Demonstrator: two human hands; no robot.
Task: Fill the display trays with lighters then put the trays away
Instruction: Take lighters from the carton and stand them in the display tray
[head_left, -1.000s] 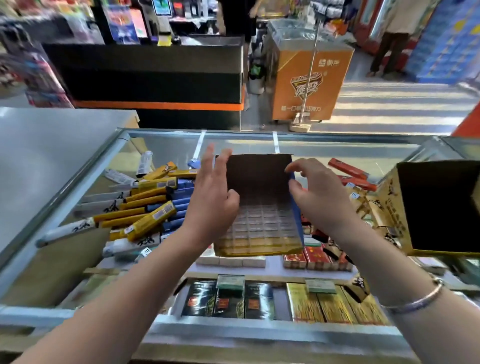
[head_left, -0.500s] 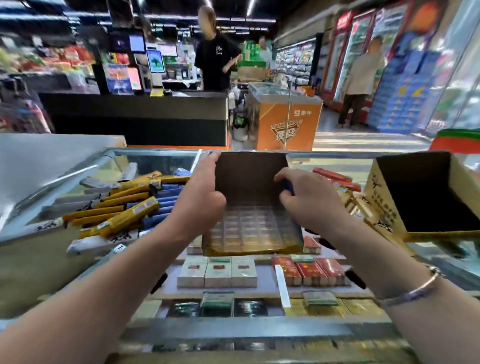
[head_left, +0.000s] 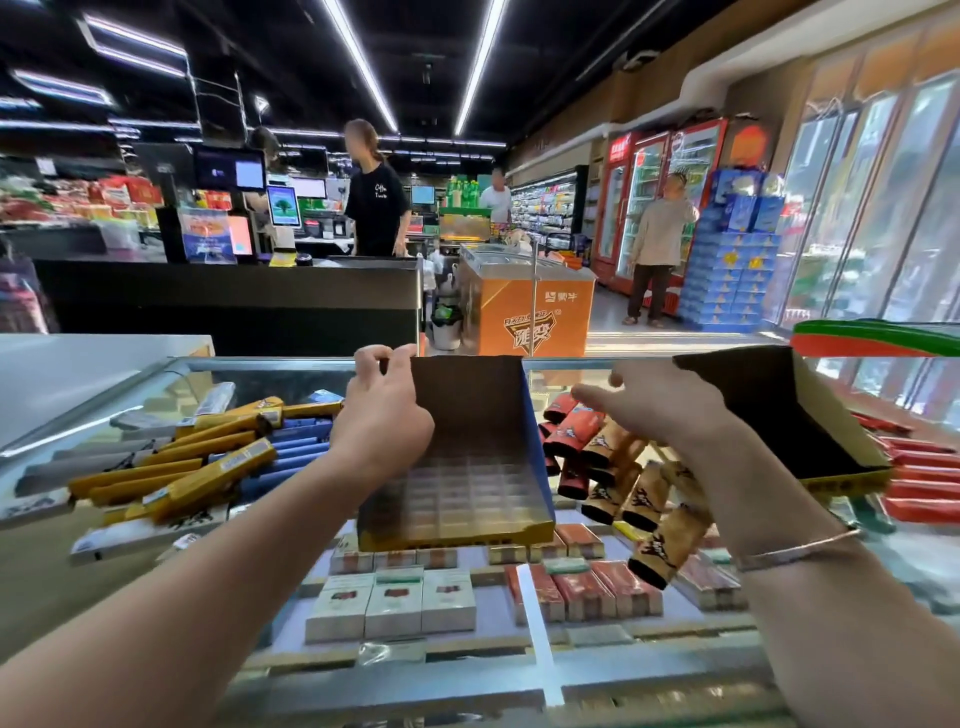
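Note:
An empty cardboard display tray (head_left: 467, 499), with a grid of cells and a tall brown back panel, sits on the glass counter (head_left: 291, 369) in front of me. My left hand (head_left: 384, 415) grips the top left corner of its back panel, fingers curled over the edge. My right hand (head_left: 654, 410) hovers right of the tray with relaxed fingers and holds nothing. It is close to a second, yellow-edged tray (head_left: 821, 431); contact there is unclear. Red and brown lighters (head_left: 623, 483) lie heaped between the two trays.
Long yellow, blue and grey packs (head_left: 208, 462) are piled on the glass at the left. Cigarette packs (head_left: 395, 603) sit inside the case below. More red packs (head_left: 919, 483) lie far right. Beyond the counter stand a black checkout desk (head_left: 234, 301), an orange freezer (head_left: 524, 312) and several people.
My right hand has left the tray's right wall and moved right toward the second tray. My left hand has slid up to the back panel's corner. The view has tilted upward.

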